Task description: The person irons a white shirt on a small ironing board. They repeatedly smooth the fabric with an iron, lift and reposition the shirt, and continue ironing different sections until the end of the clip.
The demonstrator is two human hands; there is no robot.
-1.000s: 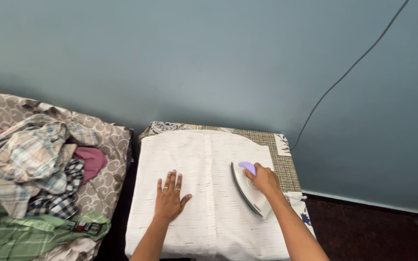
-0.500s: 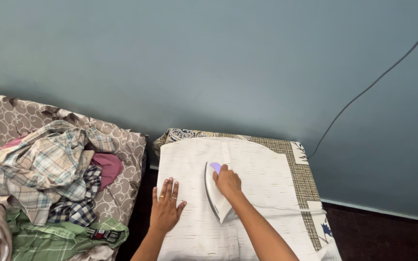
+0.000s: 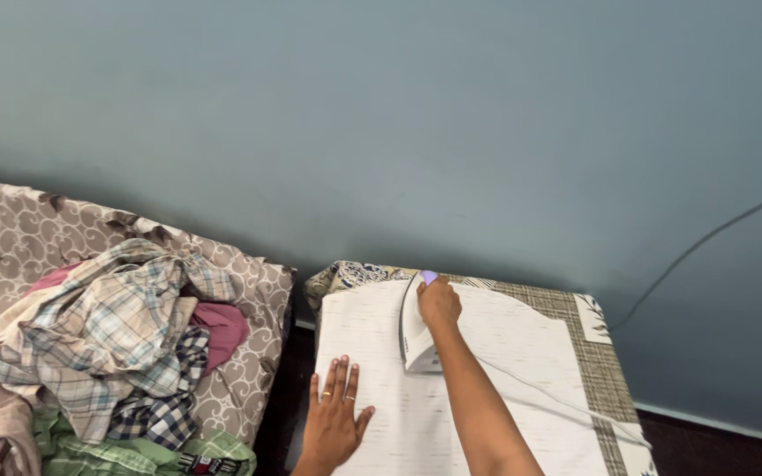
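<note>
Grey-blue wall behind; right hand (image 3: 439,304) grips white iron (image 3: 414,328) (purple-tipped) on cloth (image 3: 504,353).

home: laundry pile (image 3: 116,353), iron (image 3: 416,322)

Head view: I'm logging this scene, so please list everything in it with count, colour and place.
Iron: one, white with purple handle, far part of the cloth.
Cloth: one, white, spread over the table.
Table cover: one, brown check, under the cloth.
Cord: one, dark, along the wall at right.
Clothes pile: several, checked, pink, green, on the bed at left.
Bed cover: one, beige swirls, left.
Wall: grey-blue, behind.
Left hand: flat on the cloth.
Right hand: grips the iron.
</note>
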